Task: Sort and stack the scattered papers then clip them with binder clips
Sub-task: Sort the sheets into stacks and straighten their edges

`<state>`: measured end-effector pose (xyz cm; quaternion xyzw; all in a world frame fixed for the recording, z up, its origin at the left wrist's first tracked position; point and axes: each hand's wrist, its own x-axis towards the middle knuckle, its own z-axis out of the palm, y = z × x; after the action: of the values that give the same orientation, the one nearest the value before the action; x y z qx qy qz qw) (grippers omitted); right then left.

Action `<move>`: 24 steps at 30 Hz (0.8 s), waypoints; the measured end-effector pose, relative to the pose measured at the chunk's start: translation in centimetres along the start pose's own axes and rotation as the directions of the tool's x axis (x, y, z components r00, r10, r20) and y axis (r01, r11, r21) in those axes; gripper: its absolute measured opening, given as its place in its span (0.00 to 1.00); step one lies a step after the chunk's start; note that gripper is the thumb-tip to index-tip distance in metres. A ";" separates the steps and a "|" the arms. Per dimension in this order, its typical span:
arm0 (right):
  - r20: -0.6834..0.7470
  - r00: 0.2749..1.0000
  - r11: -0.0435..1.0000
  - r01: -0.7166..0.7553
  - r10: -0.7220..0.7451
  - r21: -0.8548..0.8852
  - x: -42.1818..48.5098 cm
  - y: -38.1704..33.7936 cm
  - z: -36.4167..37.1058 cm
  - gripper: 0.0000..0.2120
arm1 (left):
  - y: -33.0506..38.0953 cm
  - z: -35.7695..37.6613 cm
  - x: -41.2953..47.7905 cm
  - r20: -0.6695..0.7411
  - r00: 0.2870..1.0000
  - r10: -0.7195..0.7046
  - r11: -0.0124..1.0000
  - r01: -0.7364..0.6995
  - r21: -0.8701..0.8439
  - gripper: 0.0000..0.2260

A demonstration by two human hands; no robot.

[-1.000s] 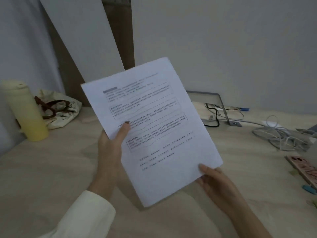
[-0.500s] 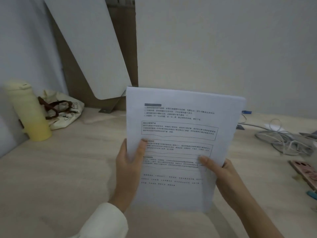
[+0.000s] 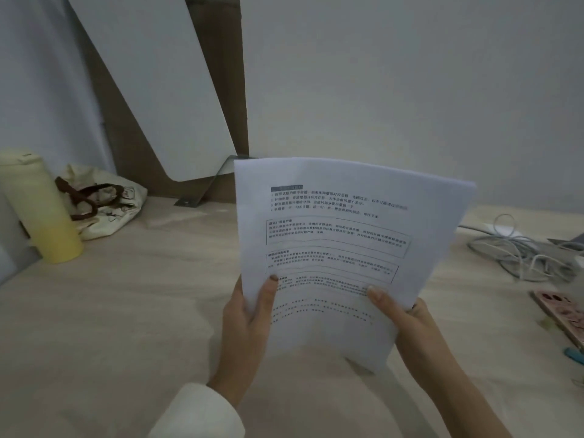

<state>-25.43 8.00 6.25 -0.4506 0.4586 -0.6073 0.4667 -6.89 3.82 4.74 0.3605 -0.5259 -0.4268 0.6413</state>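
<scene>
Pale desk [image 3: 110, 311], both hands gripping printed papers [image 3: 347, 248] upright, possibly several sheets

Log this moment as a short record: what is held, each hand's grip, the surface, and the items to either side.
held: printed papers, upright, text facing the camera
left hand: grips the left edge, thumb on the front
right hand: grips the lower right edge, thumb on the front
surface: light wooden table
left side: yellow bottle, cloth bag
right side: tangled cables, phone
binder clips: none seen
</scene>
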 end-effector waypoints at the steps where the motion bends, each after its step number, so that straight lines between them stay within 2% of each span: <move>1: -0.001 1.000 1.000 -0.006 0.006 0.004 0.1 0.0 0.0 0.13 | -0.1 0.1 0.1 -0.004 1.000 -0.006 1.000 0.006 0.027 0.11; 3: -0.030 0.999 1.000 -0.024 0.024 -0.005 0.3 -0.3 0.0 0.11 | -0.4 0.1 0.3 -0.013 1.000 -0.025 0.998 0.025 0.065 0.09; 7: -0.094 0.995 0.997 -0.030 0.022 -0.075 0.6 -1.9 -1.1 0.16 | 0.7 0.0 0.5 0.092 0.990 -0.109 0.993 0.103 0.066 0.08; 10: -0.051 0.990 0.988 -0.138 0.135 -0.066 0.5 -3.3 -2.9 0.14 | 2.5 -0.4 0.9 0.318 0.907 -0.276 0.961 0.265 0.078 0.11; 12: -0.016 0.961 0.959 -0.275 0.275 -0.065 0.3 -3.3 -4.0 0.13 | 3.0 -0.6 1.8 0.384 0.858 -0.340 0.940 0.310 0.139 0.11; 14: 0.015 0.913 0.912 -0.407 0.408 -0.052 -0.1 -2.4 -4.7 0.11 | 2.7 -0.3 3.1 0.354 0.852 -0.386 0.922 0.355 0.153 0.13; 16: 0.036 0.879 0.880 -0.475 0.475 -0.024 -0.5 -1.2 -5.0 0.11 | 1.4 0.6 4.0 0.291 0.845 -0.448 0.894 0.433 0.118 0.14; 19: -0.018 0.864 0.864 -0.503 0.502 -0.020 -0.9 0.7 -5.6 0.13 | -1.4 2.1 4.1 0.199 0.827 -0.526 0.850 0.520 0.087 0.12; 24: -0.143 0.865 0.869 -0.492 0.481 -0.047 -1.8 2.7 -7.2 0.13 | -5.5 3.8 3.3 0.143 0.804 -0.577 0.814 0.552 0.183 0.11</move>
<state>-31.76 10.37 2.18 -0.2994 0.6105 -0.4782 0.5558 -11.31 -1.40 1.62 0.4997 -0.4809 -0.5952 0.4058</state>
